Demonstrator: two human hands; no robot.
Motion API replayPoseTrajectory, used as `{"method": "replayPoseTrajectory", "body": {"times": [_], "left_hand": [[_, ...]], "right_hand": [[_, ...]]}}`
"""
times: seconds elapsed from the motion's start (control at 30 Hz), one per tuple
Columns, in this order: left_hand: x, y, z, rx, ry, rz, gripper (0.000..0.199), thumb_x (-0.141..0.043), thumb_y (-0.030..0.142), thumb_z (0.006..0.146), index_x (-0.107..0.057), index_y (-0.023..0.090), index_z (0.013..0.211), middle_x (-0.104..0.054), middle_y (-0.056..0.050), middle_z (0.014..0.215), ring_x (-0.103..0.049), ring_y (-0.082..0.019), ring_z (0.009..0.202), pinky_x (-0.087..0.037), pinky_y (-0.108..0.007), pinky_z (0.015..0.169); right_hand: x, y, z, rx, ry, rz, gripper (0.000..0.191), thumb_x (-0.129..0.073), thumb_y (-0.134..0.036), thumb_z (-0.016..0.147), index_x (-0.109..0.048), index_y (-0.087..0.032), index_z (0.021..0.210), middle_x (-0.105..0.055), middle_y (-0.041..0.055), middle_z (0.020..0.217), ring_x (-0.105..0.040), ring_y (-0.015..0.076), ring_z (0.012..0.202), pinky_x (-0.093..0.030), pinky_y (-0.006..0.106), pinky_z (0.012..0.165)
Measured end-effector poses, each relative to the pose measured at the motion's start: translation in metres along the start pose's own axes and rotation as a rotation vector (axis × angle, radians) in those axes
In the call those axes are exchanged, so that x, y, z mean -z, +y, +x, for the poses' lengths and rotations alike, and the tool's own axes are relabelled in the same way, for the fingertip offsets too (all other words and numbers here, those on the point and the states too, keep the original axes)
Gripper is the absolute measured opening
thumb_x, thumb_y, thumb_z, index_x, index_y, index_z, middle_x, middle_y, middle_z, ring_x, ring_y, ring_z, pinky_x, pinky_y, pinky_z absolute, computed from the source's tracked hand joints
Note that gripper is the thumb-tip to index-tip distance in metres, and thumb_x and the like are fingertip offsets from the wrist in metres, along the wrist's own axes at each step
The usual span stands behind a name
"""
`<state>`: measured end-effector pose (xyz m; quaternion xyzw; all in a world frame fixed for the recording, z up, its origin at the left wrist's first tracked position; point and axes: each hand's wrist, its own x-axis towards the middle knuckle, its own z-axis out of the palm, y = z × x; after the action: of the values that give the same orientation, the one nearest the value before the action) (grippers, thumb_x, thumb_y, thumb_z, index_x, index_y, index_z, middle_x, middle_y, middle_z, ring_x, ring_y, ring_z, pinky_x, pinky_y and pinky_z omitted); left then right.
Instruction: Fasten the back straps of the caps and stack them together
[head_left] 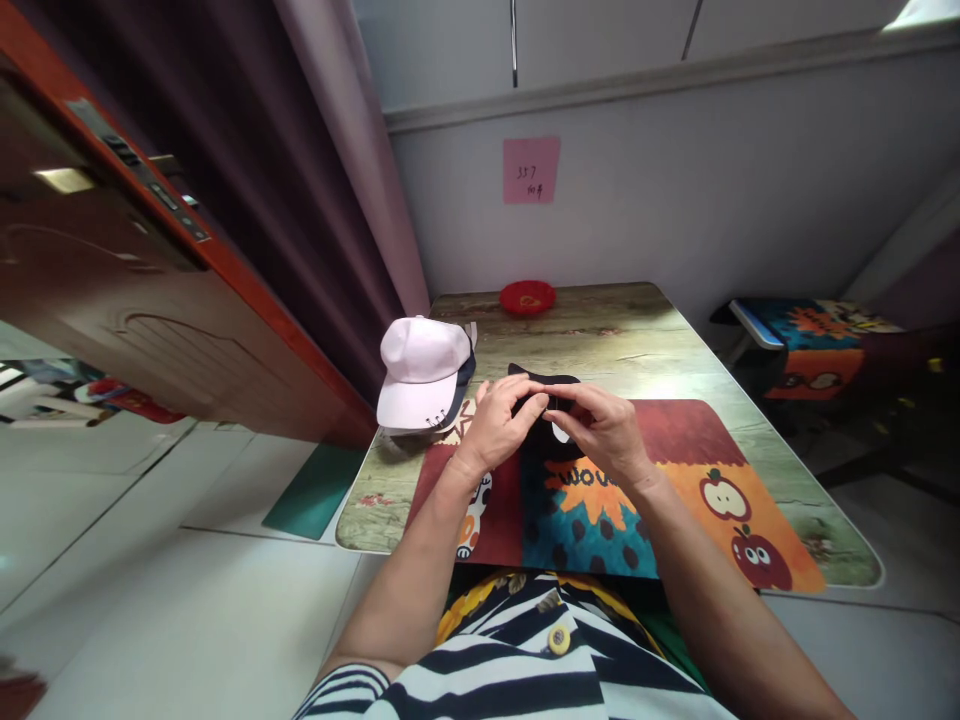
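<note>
A black item (562,380) with a white patch lies on the colourful mat (600,545) in the middle of the table. Over it, my left hand (501,418) and my right hand (600,428) meet with their fingertips pinched close together. Whatever is between the fingertips is too small to make out; it may be part of the black item. To the left of my left hand sits a pale pink cap (426,352) with metal rings on its brim and a dark cap partly beneath it.
A red dish (527,297) stands at the back of the wood-patterned table (607,325). Behind it, a pink note (531,170) is on the wall. A door (150,290) and purple curtain (300,200) are on the left. Another covered surface (821,345) shows at the right.
</note>
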<state>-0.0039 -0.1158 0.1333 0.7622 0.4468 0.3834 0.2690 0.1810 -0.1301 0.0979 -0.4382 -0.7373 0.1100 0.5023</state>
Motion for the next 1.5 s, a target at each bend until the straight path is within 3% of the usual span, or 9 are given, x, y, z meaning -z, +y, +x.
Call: {"method": "replayPoseTrajectory", "body": {"times": [0.13,0.4,0.6,0.8,1.0,1.17,1.3,1.4,1.5], "left_hand": [[0.004,-0.01,0.003,0.021,-0.053,-0.009,0.015,-0.064,0.036,0.089,-0.071,0.023,0.084,-0.071,-0.004,0.092,-0.063,-0.023,0.098,-0.045,-0.036,0.097],[0.012,-0.026,0.006,0.088,-0.067,-0.236,0.019,-0.069,0.039,0.084,-0.073,0.02,0.083,-0.07,-0.005,0.092,-0.063,-0.02,0.091,-0.047,-0.03,0.087],[0.017,-0.027,0.009,0.095,-0.071,-0.166,0.019,-0.072,0.04,0.082,-0.075,0.021,0.082,-0.071,-0.004,0.087,-0.064,-0.019,0.086,-0.049,-0.028,0.083],[0.032,-0.027,0.003,0.049,-0.155,-0.199,0.03,-0.072,0.036,0.082,-0.076,0.025,0.11,-0.073,-0.007,0.116,-0.065,-0.024,0.112,-0.048,-0.035,0.103],[0.035,-0.069,-0.021,0.109,0.073,0.099,0.049,-0.062,0.028,0.087,-0.06,0.021,0.135,-0.065,-0.012,0.132,-0.061,-0.027,0.123,-0.051,-0.041,0.103],[0.015,-0.081,-0.016,-0.06,-0.074,0.404,0.073,-0.054,0.008,0.084,-0.039,0.023,0.154,-0.049,-0.013,0.152,-0.049,-0.027,0.138,-0.04,-0.045,0.116],[0.0,-0.068,0.008,-0.197,-0.209,0.483,0.078,-0.049,-0.001,0.081,-0.04,0.025,0.154,-0.038,-0.012,0.161,-0.039,-0.026,0.147,-0.03,-0.05,0.122],[-0.002,-0.064,0.026,-0.208,-0.322,0.439,0.067,-0.048,-0.004,0.076,-0.06,0.025,0.135,-0.045,-0.009,0.157,-0.037,-0.026,0.148,-0.021,-0.056,0.124],[0.006,-0.061,0.039,-0.17,-0.398,0.255,0.037,-0.054,0.003,0.077,-0.07,0.022,0.105,-0.068,-0.008,0.129,-0.052,-0.028,0.135,-0.022,-0.059,0.122]], "right_hand": [[0.003,0.009,-0.002,-0.098,-0.039,0.014,0.034,-0.074,-0.044,0.086,-0.074,-0.023,0.112,-0.076,0.0048,0.093,-0.058,0.0122,0.054,-0.05,0.027,0.058],[0.021,0.019,0.008,-0.179,-0.169,0.059,0.024,-0.066,-0.044,0.09,-0.074,-0.021,0.086,-0.069,0.0009,0.069,-0.055,0.0127,0.054,-0.041,0.024,0.05],[0.023,0.015,0.013,-0.209,-0.198,0.037,0.022,-0.067,-0.042,0.089,-0.073,-0.022,0.085,-0.065,-0.001,0.065,-0.053,0.0122,0.054,-0.039,0.024,0.049],[0.031,0.023,0.006,-0.286,-0.127,0.264,0.033,-0.069,-0.045,0.087,-0.075,-0.02,0.107,-0.075,0.0043,0.083,-0.064,0.0147,0.061,-0.052,0.026,0.054],[0.046,0.068,-0.031,-0.397,0.08,0.057,0.032,-0.06,-0.033,0.092,-0.073,-0.018,0.117,-0.076,0.008,0.091,-0.071,0.0175,0.068,-0.057,0.029,0.059],[0.038,0.098,-0.053,-0.232,-0.141,-0.234,0.057,-0.057,-0.001,0.073,-0.072,-0.027,0.121,-0.072,0.0064,0.123,-0.073,0.0175,0.085,-0.059,0.028,0.072],[0.03,0.103,-0.051,-0.206,-0.236,-0.148,0.033,-0.058,-0.003,0.072,-0.077,-0.023,0.091,-0.072,0.0075,0.123,-0.073,0.0219,0.099,-0.059,0.034,0.084],[0.032,0.1,-0.042,-0.225,-0.203,-0.012,0.02,-0.062,-0.01,0.076,-0.076,-0.022,0.085,-0.071,0.0099,0.125,-0.071,0.0235,0.106,-0.056,0.038,0.092],[0.039,0.09,-0.03,-0.277,-0.136,0.19,0.01,-0.068,-0.022,0.08,-0.075,-0.021,0.088,-0.073,0.011,0.121,-0.068,0.0258,0.114,-0.05,0.043,0.104]]}}
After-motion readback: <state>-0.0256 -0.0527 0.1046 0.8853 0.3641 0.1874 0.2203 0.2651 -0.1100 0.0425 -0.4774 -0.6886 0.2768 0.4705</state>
